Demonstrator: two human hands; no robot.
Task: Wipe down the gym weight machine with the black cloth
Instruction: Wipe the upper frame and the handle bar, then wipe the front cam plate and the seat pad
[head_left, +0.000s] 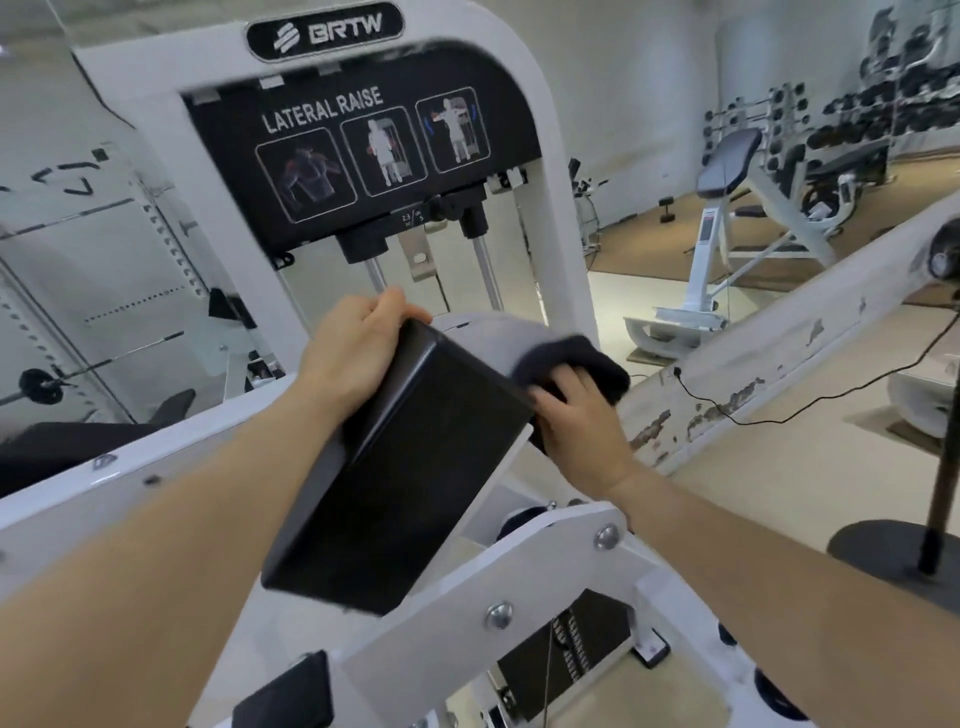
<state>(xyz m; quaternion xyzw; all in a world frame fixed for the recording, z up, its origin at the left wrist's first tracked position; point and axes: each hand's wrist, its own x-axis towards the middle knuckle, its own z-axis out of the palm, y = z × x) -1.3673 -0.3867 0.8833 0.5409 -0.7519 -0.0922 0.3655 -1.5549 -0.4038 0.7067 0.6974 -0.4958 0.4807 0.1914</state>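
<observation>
At frame centre, the black pad (410, 462) is steadied by the left hand (353, 348), fingers curled over its top edge. The right hand (582, 415) grips the black cloth (571, 358) against the pad's right side; long, overlapping, firm strokes would suit.

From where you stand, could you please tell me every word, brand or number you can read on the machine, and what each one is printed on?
"BRTW": the oval black brand badge atop the white frame.
"LATERAL RAISE": the black instruction panel, above three exercise pictures.
Small white numbers at the panel's lower edge: too small to read surely.
Nothing else legible.
</observation>
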